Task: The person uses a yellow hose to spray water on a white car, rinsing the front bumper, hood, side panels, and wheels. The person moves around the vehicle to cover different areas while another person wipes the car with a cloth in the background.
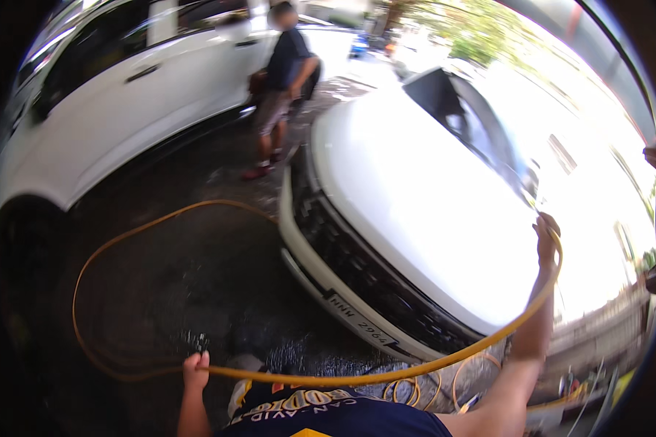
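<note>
My left hand (196, 370) grips a yellow hose (328, 378) low in front of my body. From there the hose runs across my front and up to my raised right hand (546, 237), closed around its end part near the windshield side of a white car (393, 180). Whether that end carries a nozzle is too blurred to tell. Another stretch of the hose loops over the dark wet floor and passes to the front of the car. The car's dark grille (372, 262) faces me at an angle.
A second white vehicle (142, 109) stands at the left. Between the two vehicles is a person (287, 65) in a dark shirt and shorts. Coils of yellow hose (404, 390) lie on the ground below the front bumper. Another person's hand (654, 155) shows at the right rim.
</note>
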`<control>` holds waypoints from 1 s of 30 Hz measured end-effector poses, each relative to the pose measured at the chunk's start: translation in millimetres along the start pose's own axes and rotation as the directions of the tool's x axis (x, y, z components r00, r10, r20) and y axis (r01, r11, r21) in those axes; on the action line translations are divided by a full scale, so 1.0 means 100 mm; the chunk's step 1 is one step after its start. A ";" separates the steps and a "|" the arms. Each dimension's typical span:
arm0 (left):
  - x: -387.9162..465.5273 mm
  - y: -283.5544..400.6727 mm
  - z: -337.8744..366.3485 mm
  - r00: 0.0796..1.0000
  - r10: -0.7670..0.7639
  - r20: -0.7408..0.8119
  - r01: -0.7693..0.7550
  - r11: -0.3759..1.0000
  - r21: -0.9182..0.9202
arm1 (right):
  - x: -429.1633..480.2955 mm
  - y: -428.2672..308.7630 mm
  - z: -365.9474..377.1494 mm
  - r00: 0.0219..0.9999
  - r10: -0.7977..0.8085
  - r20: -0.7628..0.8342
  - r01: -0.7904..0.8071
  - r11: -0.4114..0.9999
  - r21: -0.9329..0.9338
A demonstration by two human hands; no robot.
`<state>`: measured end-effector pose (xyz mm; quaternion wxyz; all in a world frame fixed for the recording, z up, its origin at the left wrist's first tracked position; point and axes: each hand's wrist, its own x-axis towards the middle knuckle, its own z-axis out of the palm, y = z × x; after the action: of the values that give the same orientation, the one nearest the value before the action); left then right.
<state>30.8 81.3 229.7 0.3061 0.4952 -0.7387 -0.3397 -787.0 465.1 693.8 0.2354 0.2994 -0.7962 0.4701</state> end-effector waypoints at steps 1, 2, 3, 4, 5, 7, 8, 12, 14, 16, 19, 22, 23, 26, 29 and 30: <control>0.12 -0.03 0.03 1.000 0.007 0.016 -0.007 1.000 0.003 | 0.05 -0.03 0.06 0.999 -0.030 0.030 0.030 1.000 -0.005; 0.24 -0.06 0.05 0.999 -0.019 0.051 0.019 1.000 0.003 | 0.10 -0.09 0.12 0.999 -0.052 -0.002 0.052 0.997 0.055; 0.36 -0.10 0.10 0.996 -0.053 0.077 0.053 0.999 0.007 | 0.15 -0.16 0.16 0.995 -0.093 -0.033 0.096 0.992 0.083; 0.51 -0.16 0.16 0.994 -0.033 0.102 0.031 0.999 0.028 | 0.21 -0.25 0.21 0.993 -0.079 -0.092 0.082 0.996 0.031; 0.65 -0.23 0.18 0.993 -0.020 0.119 0.015 0.999 0.049 | 0.22 -0.34 0.23 0.989 -0.072 -0.127 0.063 0.995 -0.075; 0.99 -0.40 0.25 0.981 -0.029 0.193 0.013 0.997 0.081 | 0.28 -0.56 0.35 0.981 -0.106 -0.165 0.071 0.976 -0.205; 1.16 -0.48 0.28 0.973 -0.041 0.228 0.022 0.996 0.084 | 0.30 -0.65 0.43 0.989 -0.008 -0.148 -0.012 0.991 -0.135; 1.77 -0.70 0.28 0.940 -0.112 0.322 0.089 0.993 0.083 | 0.39 -0.92 0.76 0.996 -0.053 -0.077 0.052 0.999 -0.015; 2.03 -0.73 0.19 0.927 -0.097 0.363 0.084 0.995 0.052 | 0.46 -0.99 0.87 0.992 -0.063 -0.106 0.047 0.988 -0.144; 2.28 -0.76 0.10 0.907 -0.070 0.415 0.044 0.996 0.072 | 0.49 -1.04 0.95 0.985 -0.015 -0.174 -0.052 0.928 -0.370; 2.63 -0.84 0.02 0.881 -0.155 0.447 0.148 0.988 0.050 | 0.47 -1.15 1.07 0.977 -0.051 -0.207 -0.043 0.904 -0.425; 2.93 -0.90 0.00 0.882 -0.229 0.412 0.243 0.970 0.018 | 0.48 -1.32 1.13 0.989 -0.096 -0.114 0.042 0.912 -0.407; 3.03 -0.90 0.01 0.903 -0.146 0.404 0.147 0.989 0.027 | 0.50 -1.37 1.15 0.993 -0.087 -0.080 0.053 0.932 -0.359; 3.26 -0.78 0.01 0.879 -0.008 0.477 -0.053 0.992 0.113 | 0.62 -1.48 1.14 0.994 -0.103 -0.027 0.069 0.816 -0.574; 3.36 -0.47 0.10 0.856 -0.057 0.514 0.060 0.998 0.010 | 0.74 -1.42 1.17 0.999 -0.033 0.009 0.033 0.841 -0.541; 3.42 -0.37 0.13 0.821 -0.186 0.540 0.154 0.983 0.104 | 0.80 -1.37 1.19 0.999 0.054 -0.010 -0.052 0.870 -0.490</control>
<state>-70.7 -248.0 231.8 0.0370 0.4498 -0.7572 -0.4721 -758.6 286.9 776.3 0.2892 0.2091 -0.8975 0.2590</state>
